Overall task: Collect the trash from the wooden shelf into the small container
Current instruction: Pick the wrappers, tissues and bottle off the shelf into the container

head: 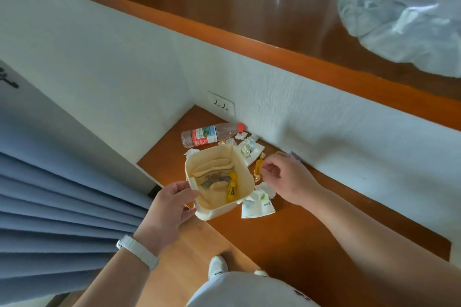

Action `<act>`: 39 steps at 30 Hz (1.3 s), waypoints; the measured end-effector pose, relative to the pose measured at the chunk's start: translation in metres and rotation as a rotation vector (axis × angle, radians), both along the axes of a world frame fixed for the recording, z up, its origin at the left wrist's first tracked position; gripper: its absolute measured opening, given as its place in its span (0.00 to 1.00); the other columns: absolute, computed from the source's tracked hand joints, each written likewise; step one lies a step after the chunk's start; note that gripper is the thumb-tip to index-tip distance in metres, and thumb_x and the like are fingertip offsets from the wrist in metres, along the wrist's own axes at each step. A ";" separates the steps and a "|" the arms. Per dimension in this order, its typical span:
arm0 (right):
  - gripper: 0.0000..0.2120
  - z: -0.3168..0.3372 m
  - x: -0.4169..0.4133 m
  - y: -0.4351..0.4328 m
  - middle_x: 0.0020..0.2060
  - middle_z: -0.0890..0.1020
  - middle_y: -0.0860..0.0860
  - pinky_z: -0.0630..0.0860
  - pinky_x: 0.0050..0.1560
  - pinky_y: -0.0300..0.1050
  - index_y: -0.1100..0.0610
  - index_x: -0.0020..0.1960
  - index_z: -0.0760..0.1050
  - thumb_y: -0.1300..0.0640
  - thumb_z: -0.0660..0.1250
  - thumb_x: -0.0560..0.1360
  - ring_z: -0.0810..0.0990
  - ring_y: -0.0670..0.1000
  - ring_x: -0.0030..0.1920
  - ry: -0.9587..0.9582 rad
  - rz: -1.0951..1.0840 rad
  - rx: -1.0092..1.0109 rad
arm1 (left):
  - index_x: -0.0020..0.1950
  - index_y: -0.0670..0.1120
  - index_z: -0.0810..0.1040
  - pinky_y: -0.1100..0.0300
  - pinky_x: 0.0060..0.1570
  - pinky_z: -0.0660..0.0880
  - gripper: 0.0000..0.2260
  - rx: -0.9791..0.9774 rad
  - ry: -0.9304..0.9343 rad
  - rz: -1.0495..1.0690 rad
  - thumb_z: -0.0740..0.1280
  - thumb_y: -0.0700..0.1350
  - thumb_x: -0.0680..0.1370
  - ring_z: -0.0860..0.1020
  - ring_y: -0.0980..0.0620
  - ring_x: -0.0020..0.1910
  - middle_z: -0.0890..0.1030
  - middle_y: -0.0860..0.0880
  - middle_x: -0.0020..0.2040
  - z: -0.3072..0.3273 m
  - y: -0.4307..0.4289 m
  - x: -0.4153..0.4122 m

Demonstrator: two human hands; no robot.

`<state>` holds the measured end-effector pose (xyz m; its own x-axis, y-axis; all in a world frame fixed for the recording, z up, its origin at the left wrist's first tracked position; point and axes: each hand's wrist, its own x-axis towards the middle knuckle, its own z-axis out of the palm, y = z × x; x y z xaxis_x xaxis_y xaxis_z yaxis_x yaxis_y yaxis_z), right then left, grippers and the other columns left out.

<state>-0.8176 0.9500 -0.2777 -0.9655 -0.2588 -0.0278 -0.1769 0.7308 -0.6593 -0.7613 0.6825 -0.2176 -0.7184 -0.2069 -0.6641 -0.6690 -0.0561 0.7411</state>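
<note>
My left hand (169, 203) grips the near rim of a small cream container (243, 172), holding it over the low wooden shelf (299, 227). A yellow wrapper (231, 188) lies inside the container. My right hand (287, 177) hovers just right of the container, fingers curled beside an orange candy wrapper (258, 167); I cannot see whether they pinch it. White paper packets (258, 207) and crumpled tissues (249, 147) lie around the container. A plastic bottle with a red cap (212, 133) lies on its side near the wall.
A wall socket (221, 104) sits above the bottle. A higher wooden shelf (249, 15) carries a clear plastic bag (404, 12), a bottle base and a cream device. Blue curtain (50, 207) hangs at the left. My shoes stand on the floor below.
</note>
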 end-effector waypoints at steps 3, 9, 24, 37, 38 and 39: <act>0.10 -0.044 -0.019 0.023 0.50 0.76 0.44 0.78 0.47 0.46 0.50 0.56 0.76 0.49 0.62 0.78 0.77 0.47 0.48 -0.041 -0.192 0.182 | 0.57 0.41 0.80 0.45 0.64 0.79 0.06 -0.031 -0.008 0.026 0.68 0.37 0.80 0.82 0.44 0.58 0.83 0.38 0.58 -0.001 -0.004 -0.008; 0.21 -0.100 -0.032 0.055 0.66 0.73 0.47 0.73 0.46 0.40 0.47 0.66 0.67 0.52 0.67 0.75 0.77 0.51 0.58 -0.107 -0.188 0.366 | 0.57 0.41 0.79 0.51 0.55 0.79 0.06 -0.036 -0.012 0.043 0.67 0.37 0.81 0.83 0.46 0.53 0.84 0.40 0.54 -0.001 -0.003 -0.019; 0.09 -0.132 -0.028 0.048 0.51 0.80 0.49 0.76 0.40 0.40 0.54 0.58 0.76 0.55 0.64 0.78 0.77 0.49 0.47 -0.127 -0.178 0.561 | 0.57 0.43 0.80 0.53 0.53 0.80 0.05 -0.082 -0.021 0.041 0.68 0.39 0.81 0.84 0.47 0.54 0.85 0.43 0.53 -0.003 -0.008 -0.026; 0.02 -0.058 -0.019 0.015 0.42 0.78 0.46 0.78 0.37 0.41 0.51 0.46 0.77 0.55 0.65 0.77 0.76 0.46 0.39 -0.005 -0.324 0.218 | 0.58 0.41 0.81 0.42 0.67 0.76 0.07 -0.019 0.022 -0.025 0.69 0.38 0.80 0.82 0.43 0.61 0.85 0.41 0.56 -0.011 -0.016 -0.022; 0.02 -0.047 -0.020 0.010 0.41 0.78 0.46 0.77 0.35 0.41 0.52 0.45 0.76 0.55 0.66 0.76 0.76 0.46 0.38 0.017 -0.342 0.183 | 0.58 0.41 0.81 0.42 0.67 0.76 0.07 -0.015 0.025 -0.036 0.69 0.39 0.80 0.82 0.43 0.61 0.85 0.41 0.56 -0.011 -0.016 -0.022; 0.03 -0.036 -0.020 0.004 0.40 0.77 0.46 0.75 0.34 0.41 0.52 0.44 0.76 0.56 0.66 0.76 0.75 0.46 0.37 0.043 -0.351 0.145 | 0.58 0.41 0.81 0.42 0.67 0.77 0.08 -0.010 0.027 -0.045 0.69 0.39 0.80 0.82 0.43 0.61 0.85 0.41 0.56 -0.012 -0.016 -0.023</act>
<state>-0.8372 0.9539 -0.3142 -0.9958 0.0912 0.0029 0.0751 0.8368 -0.5424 -0.7838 0.6662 -0.2294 -0.7447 -0.1811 -0.6424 -0.6504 -0.0188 0.7593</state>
